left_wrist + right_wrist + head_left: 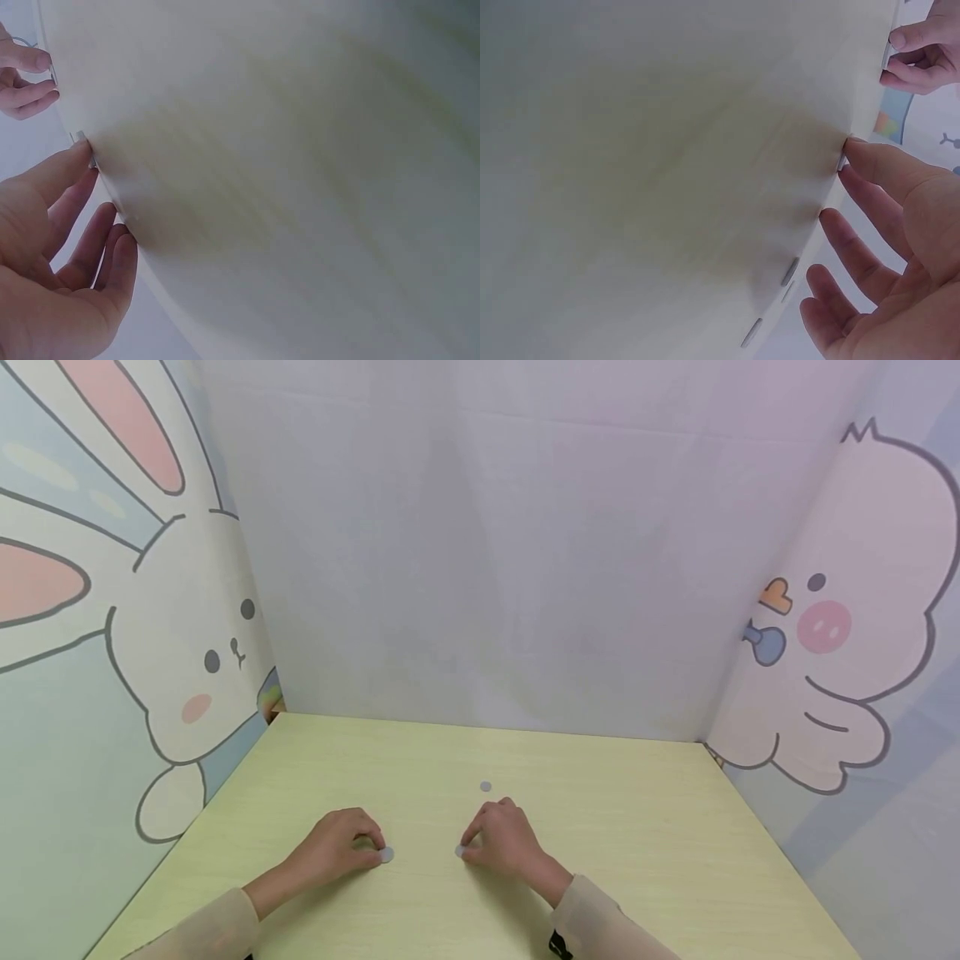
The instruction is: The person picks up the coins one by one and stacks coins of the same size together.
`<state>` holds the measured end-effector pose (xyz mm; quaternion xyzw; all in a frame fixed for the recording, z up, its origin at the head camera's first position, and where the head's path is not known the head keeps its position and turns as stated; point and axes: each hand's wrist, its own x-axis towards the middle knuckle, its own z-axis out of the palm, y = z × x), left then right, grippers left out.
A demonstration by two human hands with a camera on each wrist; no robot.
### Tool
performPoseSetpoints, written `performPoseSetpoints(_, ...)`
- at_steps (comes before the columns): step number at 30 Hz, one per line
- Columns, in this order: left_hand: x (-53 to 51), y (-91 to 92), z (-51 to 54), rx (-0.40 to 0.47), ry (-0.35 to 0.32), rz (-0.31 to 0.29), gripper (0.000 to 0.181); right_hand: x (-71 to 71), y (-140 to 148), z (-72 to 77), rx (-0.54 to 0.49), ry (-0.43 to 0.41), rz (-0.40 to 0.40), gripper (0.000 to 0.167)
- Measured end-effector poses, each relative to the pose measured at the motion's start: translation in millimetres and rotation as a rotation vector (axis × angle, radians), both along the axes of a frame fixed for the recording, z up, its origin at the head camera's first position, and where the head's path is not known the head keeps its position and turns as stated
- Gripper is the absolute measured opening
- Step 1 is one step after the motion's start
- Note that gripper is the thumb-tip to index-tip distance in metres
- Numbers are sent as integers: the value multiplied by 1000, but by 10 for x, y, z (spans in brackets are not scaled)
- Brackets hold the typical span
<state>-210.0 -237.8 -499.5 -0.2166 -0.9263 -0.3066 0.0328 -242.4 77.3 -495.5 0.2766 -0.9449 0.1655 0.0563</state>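
Observation:
On the pale yellow table, my left hand (335, 847) pinches a small flat grey disc (387, 855), coin-like, between thumb and index finger at the table surface. To its right, my right hand (504, 838) holds a similar disc (459, 852) the same way, its edge partly covered by the fingertips. A third disc (486, 786) lies flat beyond the right hand, touched by neither. In the right wrist view, thin discs (751, 332) lie near the right hand's loosely bent outer fingers (829, 296). The left wrist view shows the held disc (91, 160) edge-on.
The wooden-look tabletop (637, 827) spreads around both hands. A pale curtain (487, 568) hangs along the back edge. Cloth sides stand left and right, printed with a rabbit (187, 635) and a round white figure (862, 568).

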Motion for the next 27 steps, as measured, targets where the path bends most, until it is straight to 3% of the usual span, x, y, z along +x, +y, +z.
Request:
performPoseSetpoints(14, -10, -2, -26, -3, 8, 3, 11, 79, 75, 2, 2, 69, 40, 8)
performPoseSetpoints(27, -7, -2, 0, -9, -2, -14, 9, 134, 105, 39, -66, -3, 52, 6)
